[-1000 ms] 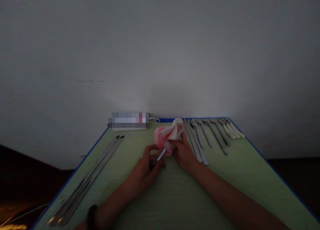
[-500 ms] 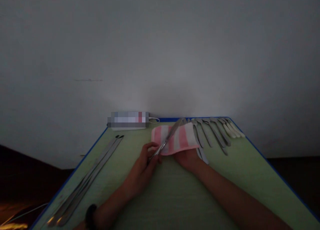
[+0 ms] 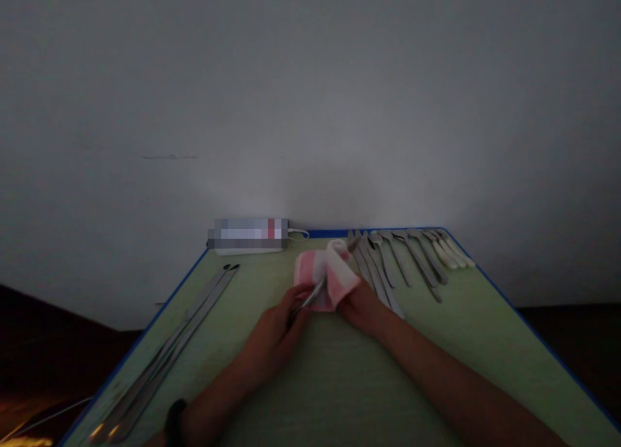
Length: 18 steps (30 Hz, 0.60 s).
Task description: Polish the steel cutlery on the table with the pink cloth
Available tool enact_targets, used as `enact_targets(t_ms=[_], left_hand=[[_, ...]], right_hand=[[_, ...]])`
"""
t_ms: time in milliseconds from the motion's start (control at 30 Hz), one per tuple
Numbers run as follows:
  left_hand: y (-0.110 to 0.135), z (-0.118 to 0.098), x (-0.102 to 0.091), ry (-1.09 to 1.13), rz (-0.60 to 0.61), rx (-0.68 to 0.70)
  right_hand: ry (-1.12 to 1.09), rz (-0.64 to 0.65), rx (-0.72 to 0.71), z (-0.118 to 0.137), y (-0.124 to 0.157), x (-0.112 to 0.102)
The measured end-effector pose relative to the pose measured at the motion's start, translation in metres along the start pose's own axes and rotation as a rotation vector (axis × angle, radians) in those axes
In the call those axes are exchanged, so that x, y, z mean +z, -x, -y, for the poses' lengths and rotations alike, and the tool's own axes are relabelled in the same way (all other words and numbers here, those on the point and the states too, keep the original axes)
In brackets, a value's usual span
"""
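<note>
Matt cloth [image 3: 318, 266], glossy metal utensil [image 3: 314, 295]

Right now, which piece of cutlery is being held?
The metal piece in the left hand, partly covered by the pink-and-white cloth. The long pieces on the left and the row of cutlery on the right lie on the table.

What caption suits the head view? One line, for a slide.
Left hand gripping a metal utensil, right hand holding a striped cloth folded over it, more cutlery lying to the right.
</note>
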<state>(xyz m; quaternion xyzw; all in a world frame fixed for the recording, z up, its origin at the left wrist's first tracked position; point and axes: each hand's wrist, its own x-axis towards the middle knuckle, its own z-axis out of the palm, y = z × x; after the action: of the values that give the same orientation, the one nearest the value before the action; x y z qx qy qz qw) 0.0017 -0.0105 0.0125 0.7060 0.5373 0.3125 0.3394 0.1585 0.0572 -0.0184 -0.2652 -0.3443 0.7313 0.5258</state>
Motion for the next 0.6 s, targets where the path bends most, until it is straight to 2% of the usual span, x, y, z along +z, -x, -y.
enact_targets(t_ms=[100,200,267,400,500,600], left_hand=[[0.002,0.000,0.002,-0.046,0.053,0.026],[0.001,-0.001,0.004,-0.075,0.050,-0.002],[-0.001,-0.003,0.004,-0.146,0.090,-0.021],[-0.001,-0.009,-0.001,-0.266,0.249,-0.013],[0.003,-0.009,-0.007,-0.206,0.376,-0.023],[0.007,-0.007,-0.011,-0.051,0.439,-0.019]], right_hand=[[-0.059,-0.017,0.056,-0.002,0.000,0.003],[-0.092,-0.044,0.053,-0.001,0.002,0.006],[-0.103,-0.087,0.034,0.000,0.003,0.007],[-0.159,-0.296,-0.025,0.001,-0.002,0.006],[-0.184,-0.421,-0.042,0.001,-0.008,0.001],[-0.146,-0.412,-0.088,0.002,-0.012,-0.006]])
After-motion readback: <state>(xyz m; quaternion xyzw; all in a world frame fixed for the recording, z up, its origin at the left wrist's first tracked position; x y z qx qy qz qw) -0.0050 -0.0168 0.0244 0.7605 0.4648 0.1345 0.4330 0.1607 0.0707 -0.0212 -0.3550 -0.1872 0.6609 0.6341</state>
